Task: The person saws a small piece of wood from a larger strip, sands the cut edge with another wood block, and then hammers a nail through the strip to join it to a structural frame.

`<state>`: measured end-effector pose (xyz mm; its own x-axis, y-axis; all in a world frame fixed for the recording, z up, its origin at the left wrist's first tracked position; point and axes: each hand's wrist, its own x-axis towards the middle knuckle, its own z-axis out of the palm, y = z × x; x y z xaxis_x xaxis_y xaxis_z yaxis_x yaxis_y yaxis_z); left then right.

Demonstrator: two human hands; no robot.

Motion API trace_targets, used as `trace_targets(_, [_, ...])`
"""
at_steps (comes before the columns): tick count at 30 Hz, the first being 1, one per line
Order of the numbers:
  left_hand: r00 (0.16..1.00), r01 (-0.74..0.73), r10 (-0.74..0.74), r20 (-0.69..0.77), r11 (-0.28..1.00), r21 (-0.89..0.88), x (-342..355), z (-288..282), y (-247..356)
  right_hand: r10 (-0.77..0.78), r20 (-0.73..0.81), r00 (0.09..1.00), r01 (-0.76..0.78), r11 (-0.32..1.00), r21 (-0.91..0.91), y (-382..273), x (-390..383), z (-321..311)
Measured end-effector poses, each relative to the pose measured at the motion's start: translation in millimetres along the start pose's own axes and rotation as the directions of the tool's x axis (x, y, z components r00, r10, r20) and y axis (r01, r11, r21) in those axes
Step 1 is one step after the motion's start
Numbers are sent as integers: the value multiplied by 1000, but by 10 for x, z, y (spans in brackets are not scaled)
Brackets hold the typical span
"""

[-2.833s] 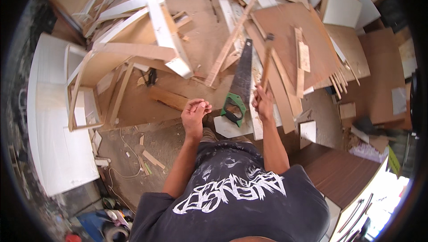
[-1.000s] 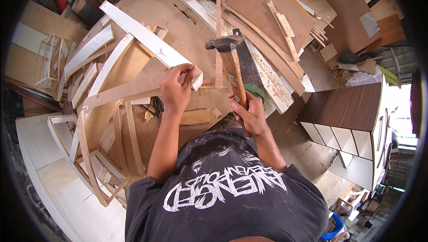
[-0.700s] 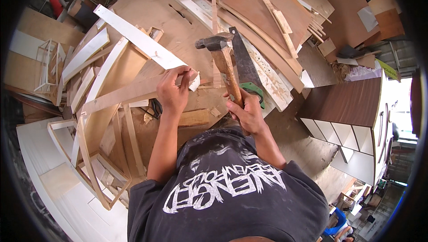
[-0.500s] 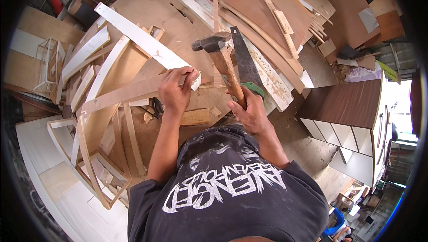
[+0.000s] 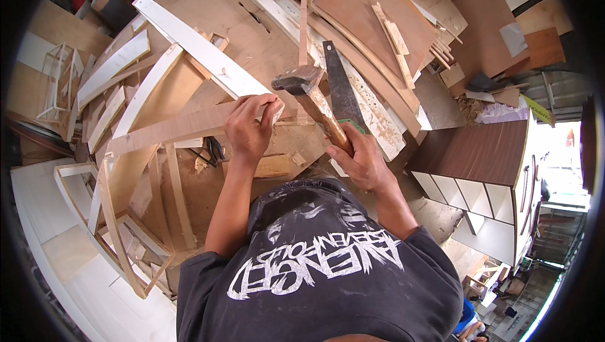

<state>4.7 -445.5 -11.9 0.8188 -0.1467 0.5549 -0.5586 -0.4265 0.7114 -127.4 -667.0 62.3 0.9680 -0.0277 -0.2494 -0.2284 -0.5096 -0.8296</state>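
Observation:
My right hand (image 5: pixel 365 164) is wrapped round the wooden handle of a hammer (image 5: pixel 323 114). The dark hammer head is raised just right of my left hand (image 5: pixel 250 126). My left hand's thumb and fingers are pinched together at the near end of a long white board (image 5: pixel 195 52). A tan wooden strip (image 5: pixel 170 129) runs from under that hand to the left, meeting the white board there. Whatever the fingertips pinch is too small to make out. Behind the hammer lies a handsaw (image 5: pixel 342 84) with a dark blade and green handle.
Stacked boards and a brown panel (image 5: pixel 372 8) lie at the back right. A cabinet with a dark wood-grain side (image 5: pixel 472 150) stands at the right. Wooden frames (image 5: pixel 113 228) fill the left. Pliers (image 5: pixel 215 150) and a wood block (image 5: pixel 268 167) lie near my left forearm.
The hammer head has dropped slightly and its handle tilts more, with my right hand a little lower. My left hand keeps its pinch at the board's end. The view has shifted slightly.

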Motion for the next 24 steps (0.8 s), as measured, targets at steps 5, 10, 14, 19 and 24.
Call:
trace_targets(5, [997, -71, 72, -41, 997, 35, -2, 5, -18, -109, -32, 993, 105, 988, -114, -78, 15, -55])
trace_targets(10, [996, -62, 66, -59, 996, 61, -44, 14, -52, -90, 13, 996, 91, 971, -223, -169, -24, -102])
trace_targets(14, [985, -16, 15, -170, 1000, -4, -123, 114, -102, -75, 9, 997, 75, 970, -233, -278, -50, -140])
trace_targets(19, [977, 17, -30, -210, 998, -63, -203, 189, -192, -4, 68, 998, 23, 959, -282, -419, -63, -253])
trace_targets(24, [987, 50, -36, -159, 995, 83, -243, 158, -202, -48, 76, 996, 70, 942, -328, -496, -53, -283])
